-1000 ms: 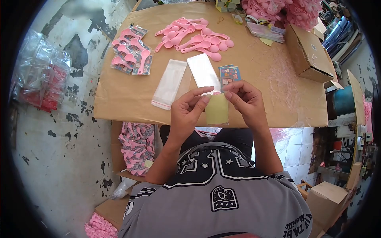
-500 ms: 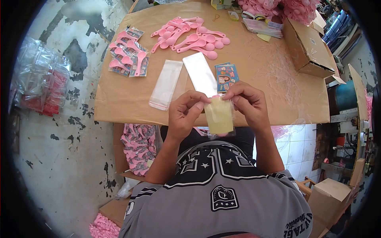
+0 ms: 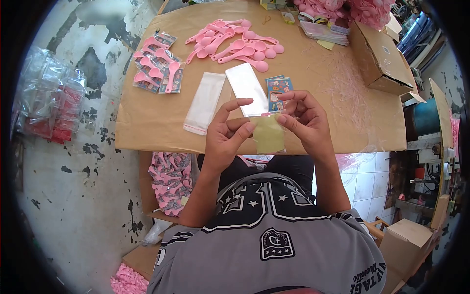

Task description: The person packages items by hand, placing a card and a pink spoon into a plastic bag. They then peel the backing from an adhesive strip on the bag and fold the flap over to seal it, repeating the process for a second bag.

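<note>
Above the table's front edge, a small clear plastic bag (image 3: 269,139) holds a yellowish-green card, with a bit of pink at its top. My left hand (image 3: 224,134) pinches its upper left corner between thumb and a bent finger, the index finger stretched out above. On the upper right corner, the thumb of my right hand (image 3: 309,125) presses against curled fingers. Just beyond lie a stack of white sheets (image 3: 245,85), a stack of clear bags (image 3: 204,100) and blue printed cards (image 3: 278,87), partly covered by my right hand.
Loose pink spoons (image 3: 237,44) are heaped at the back of the brown table (image 3: 161,122). Bagged cards with pink spoons (image 3: 159,66) lie at the left. A cardboard box (image 3: 382,61) stands back right. Below the table, another box holds packed pink spoons (image 3: 171,183).
The bag has risen slightly and its lower edge has tilted toward the table. My left index finger has lifted off its top edge, and my right fingers have opened upward a little.
</note>
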Demonstrator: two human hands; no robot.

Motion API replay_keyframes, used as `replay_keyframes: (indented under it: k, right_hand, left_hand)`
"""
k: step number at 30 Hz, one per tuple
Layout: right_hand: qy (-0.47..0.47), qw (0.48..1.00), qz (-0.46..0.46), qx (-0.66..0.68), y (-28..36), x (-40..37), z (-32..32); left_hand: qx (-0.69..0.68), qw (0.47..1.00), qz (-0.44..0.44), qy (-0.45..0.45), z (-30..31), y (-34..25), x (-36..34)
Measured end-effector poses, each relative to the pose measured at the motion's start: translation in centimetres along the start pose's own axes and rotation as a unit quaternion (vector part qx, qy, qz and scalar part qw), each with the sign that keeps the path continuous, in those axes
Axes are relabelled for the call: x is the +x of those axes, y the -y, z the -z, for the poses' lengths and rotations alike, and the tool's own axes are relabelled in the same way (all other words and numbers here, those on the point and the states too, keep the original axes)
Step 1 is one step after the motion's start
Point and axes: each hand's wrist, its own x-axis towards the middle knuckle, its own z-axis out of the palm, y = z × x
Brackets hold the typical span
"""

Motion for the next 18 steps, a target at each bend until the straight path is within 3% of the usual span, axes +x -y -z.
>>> replay_keyframes:
  k: [2, 8, 15, 18]
  right_hand:
    - [0.002, 1.000, 0.006, -0.005, 0.2, 0.1, -0.1]
    - [-0.009, 1.000, 0.030, 0.000, 0.2, 0.5, -0.8]
    - [0.069, 0.996, -0.043, -0.030, -0.9, 0.1, -0.3]
    - [-0.034, 0.996, -0.032, -0.078, -1.1, 0.0, 0.9]
  left_hand:
    - [-0.034, 0.999, 0.012, 0.007, -0.1, -0.1, -0.2]
    - [0.068, 0.995, 0.063, 0.045, 0.7, 0.4, -0.3]
    - [0.072, 0.997, -0.001, 0.005, 1.7, -1.0, -0.8]
    - [0.126, 0.988, -0.067, -0.066, 3.6, -2.0, -0.9]
